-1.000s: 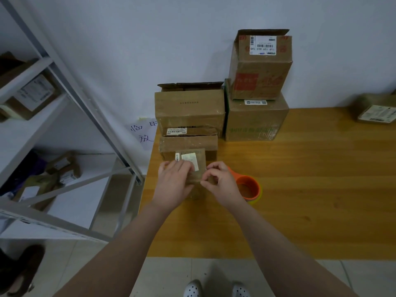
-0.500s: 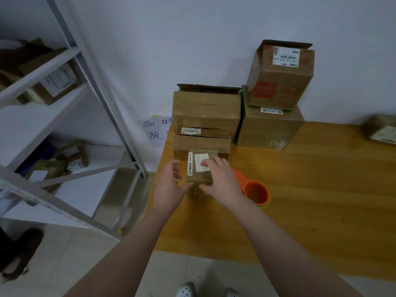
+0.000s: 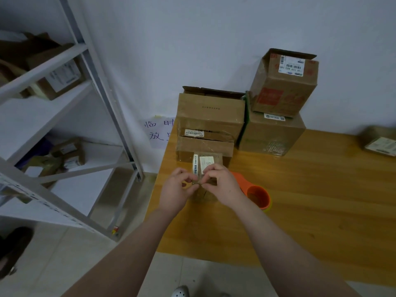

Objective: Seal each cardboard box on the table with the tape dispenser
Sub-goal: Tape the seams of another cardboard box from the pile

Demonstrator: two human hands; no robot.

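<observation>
Whereas our right hand (image 3: 224, 186) lay flat atop the small brown cardboard box (image 3: 216, 159), it and our left hand (image 3: 176, 190) now pinch its near edge; we are likely finishing this seal.

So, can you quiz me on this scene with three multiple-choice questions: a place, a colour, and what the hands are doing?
1. Where is the tape dispenser? A on the shelf; B on the table beside the right hand; C atop the stacked boxes.
2. What colour is it? A blue; B black; C orange.
3. What are the hands doing? A both pinching at the small box; B one lifting the dispenser; C both flat on the table.
Answers: 1 B, it sits on the wood just right of that hand. 2 C, its body is orange. 3 A, the left hand and right hand meet with curled fingers at the box's near edge.
</observation>
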